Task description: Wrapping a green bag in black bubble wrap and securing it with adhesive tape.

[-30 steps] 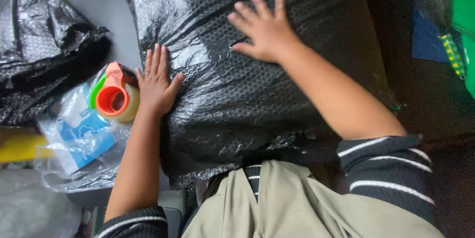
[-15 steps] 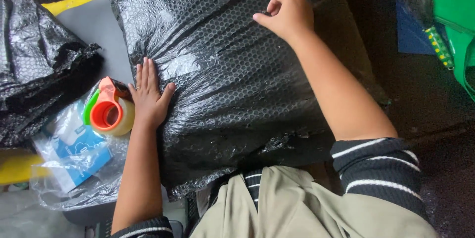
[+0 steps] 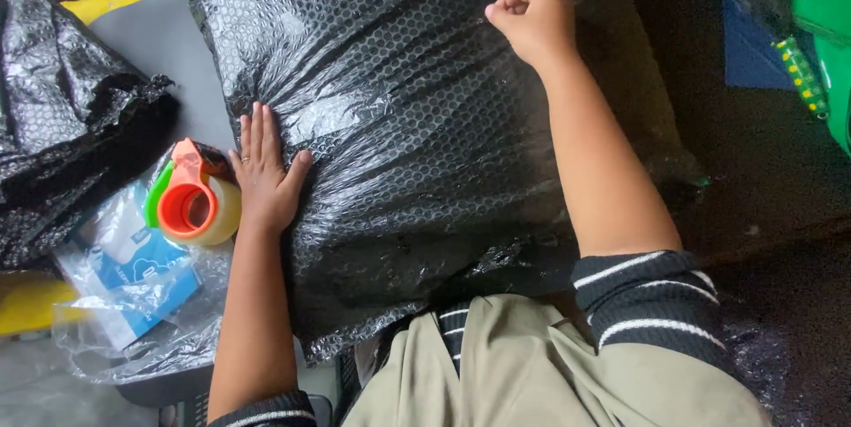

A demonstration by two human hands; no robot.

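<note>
A large parcel wrapped in black bubble wrap (image 3: 417,143) lies in front of me on a grey surface (image 3: 146,46). My left hand (image 3: 266,174) rests flat on the parcel's left edge, fingers together and pointing away from me. My right hand (image 3: 534,17) sits near the parcel's far right corner, curled into a fist that presses on or pinches the wrap; I cannot tell whether it grips the film. An orange and green tape dispenser (image 3: 191,201) with a roll of clear tape stands just left of my left hand.
A crumpled heap of black bubble wrap (image 3: 71,134) lies at the far left. A clear plastic bag holding a blue and white packet (image 3: 133,285) sits below the dispenser. Green and blue items (image 3: 798,46) are at the right edge. Yellow material (image 3: 115,0) shows at the back.
My right hand moved from flat and spread on the parcel's middle toward its far right corner and closed into a fist. My left hand stayed flat on the left edge.
</note>
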